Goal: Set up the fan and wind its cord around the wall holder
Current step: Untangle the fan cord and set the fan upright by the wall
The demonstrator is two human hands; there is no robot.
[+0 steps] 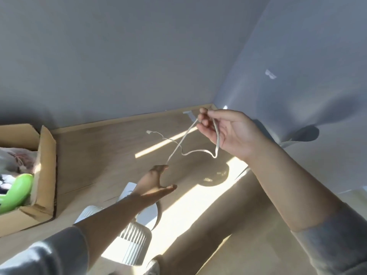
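Note:
A white fan (133, 237) stands on the wooden floor below my left forearm, partly hidden by it. Its white cord (183, 138) runs taut from my left hand (155, 184) up to my right hand (224, 130). My left hand pinches the cord between thumb and finger. My right hand grips a loop of the cord that hangs down to about wrist level. The cord's thin tail with a small plug (149, 132) trails in the air toward the wall. A small pale holder (270, 74) is stuck on the right wall, above and right of my right hand.
An open cardboard box (46, 165) holding a green object (16, 192) and other items sits on the floor at left. Grey walls meet in a corner ahead. Sunlight stripes cross the floor (99, 151).

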